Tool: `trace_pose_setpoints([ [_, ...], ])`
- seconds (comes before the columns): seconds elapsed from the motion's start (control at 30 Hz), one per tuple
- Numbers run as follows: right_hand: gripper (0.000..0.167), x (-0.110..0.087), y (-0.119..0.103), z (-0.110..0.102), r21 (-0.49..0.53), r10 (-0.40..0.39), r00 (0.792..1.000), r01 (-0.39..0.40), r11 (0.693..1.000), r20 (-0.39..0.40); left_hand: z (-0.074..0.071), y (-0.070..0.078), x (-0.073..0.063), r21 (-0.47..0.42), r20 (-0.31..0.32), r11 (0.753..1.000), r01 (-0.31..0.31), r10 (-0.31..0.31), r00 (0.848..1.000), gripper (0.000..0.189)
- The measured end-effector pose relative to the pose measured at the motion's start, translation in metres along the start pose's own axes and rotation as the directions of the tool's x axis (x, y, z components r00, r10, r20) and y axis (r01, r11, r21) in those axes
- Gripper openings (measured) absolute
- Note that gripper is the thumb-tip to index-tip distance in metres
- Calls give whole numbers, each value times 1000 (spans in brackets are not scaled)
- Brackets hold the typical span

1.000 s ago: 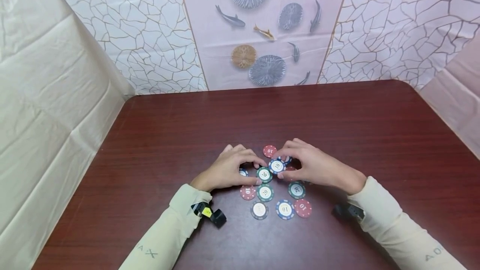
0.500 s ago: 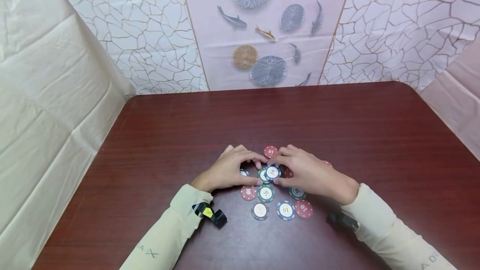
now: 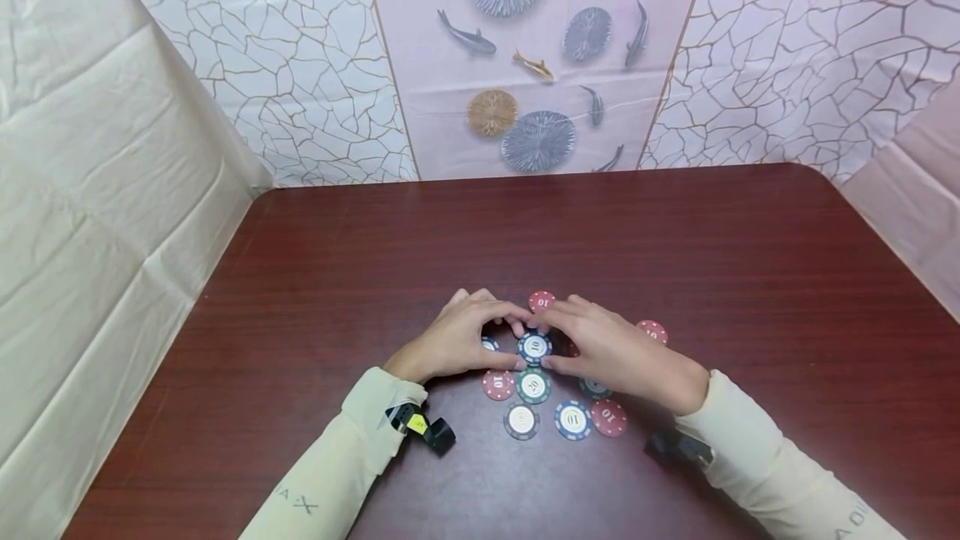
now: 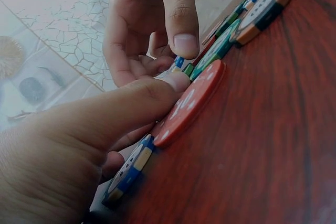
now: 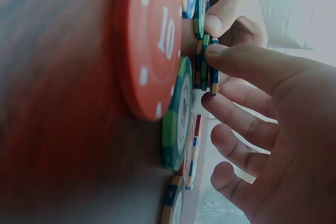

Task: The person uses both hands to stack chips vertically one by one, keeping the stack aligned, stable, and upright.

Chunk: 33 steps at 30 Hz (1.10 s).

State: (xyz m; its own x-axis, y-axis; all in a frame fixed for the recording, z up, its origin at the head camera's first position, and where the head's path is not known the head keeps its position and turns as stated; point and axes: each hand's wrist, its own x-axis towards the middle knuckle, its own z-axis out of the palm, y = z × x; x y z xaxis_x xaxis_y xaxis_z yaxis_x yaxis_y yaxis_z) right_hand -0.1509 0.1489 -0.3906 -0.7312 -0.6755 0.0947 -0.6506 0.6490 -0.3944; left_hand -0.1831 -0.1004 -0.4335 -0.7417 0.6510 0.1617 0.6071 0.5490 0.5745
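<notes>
left grip [image 3: 459,338] holds green chip [image 5: 205,66]; right grip [image 3: 613,344], pinching blue chip [image 3: 535,347], shifted above it.

Reddish-brown table [image 3: 375,248], poker chips [image 3: 533,387] on top

10 on red chips [image 3: 608,418], 10 on blue chips [image 3: 573,420], 20 on green chip [image 3: 533,386], X on left sleeve [image 3: 318,473]

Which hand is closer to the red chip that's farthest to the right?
Right. The right hand is just left of that red chip; the left hand is farther off, beyond the blue chip between the hands.
</notes>
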Motion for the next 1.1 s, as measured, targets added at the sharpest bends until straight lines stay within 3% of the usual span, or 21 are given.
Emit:
trace_pose_setpoints([
  [0.43,43,-3,2,3,66,36,999,-36,997,2,3,3,2,-16,-8,1000,-12,12,1000,52],
  [0.7,32,-7,9,-9,117,32,999,-30,993,-20,6,3,3,30,-9,999,-39,39,999,46],
  [0.9,33,-12,22,-24,235,69,998,-67,970,-2,6,3,5,138,73,987,-85,75,994,48],
  [1.1,28,-14,42,-38,305,70,997,-71,950,13,3,4,1,142,117,987,-73,57,992,45],
])
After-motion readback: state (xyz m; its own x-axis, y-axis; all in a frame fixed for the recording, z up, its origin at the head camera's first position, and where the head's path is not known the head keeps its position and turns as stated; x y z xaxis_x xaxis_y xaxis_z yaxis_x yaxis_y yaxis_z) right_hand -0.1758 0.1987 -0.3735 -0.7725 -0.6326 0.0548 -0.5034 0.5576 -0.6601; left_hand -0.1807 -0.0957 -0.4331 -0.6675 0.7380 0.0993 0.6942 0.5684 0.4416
